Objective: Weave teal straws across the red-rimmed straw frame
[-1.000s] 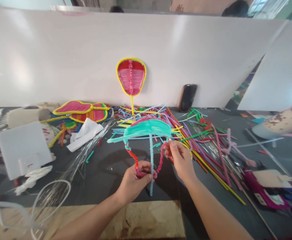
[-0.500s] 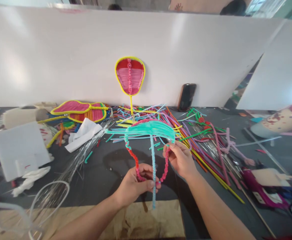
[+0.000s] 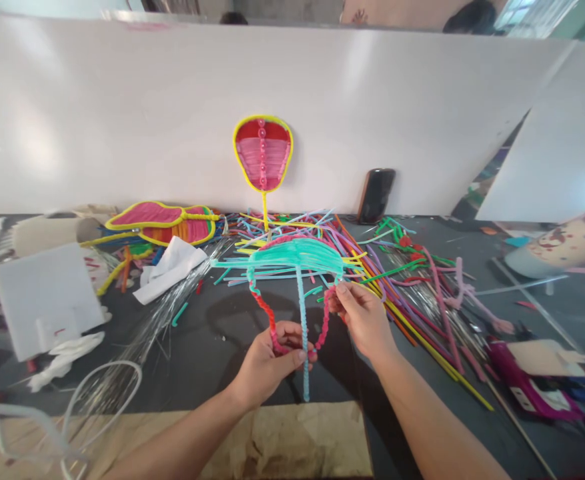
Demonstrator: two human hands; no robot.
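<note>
Grasping the pale-blue stem (image 3: 302, 310) and pink lower loop (image 3: 325, 323) of a turquoise pipe-cleaner piece (image 3: 299, 255) in the left hand (image 3: 279, 357); pinching near its right corner with the right hand (image 3: 361, 312). Holding it above the dark tabletop (image 3: 209, 367), with room showing between left hand and silvery wires (image 3: 172, 300); bounded behind and at right by loose pipe cleaners (image 3: 322, 230). Facing a white board (image 3: 172, 120), with a yellow-edged fan (image 3: 252, 160) and phone (image 3: 376, 195) standing against it. Reaching forward with left forearm (image 3: 192, 425) over brown cardboard (image 3: 297, 440), left thumb against the stem, right fingers bent inward.
</note>
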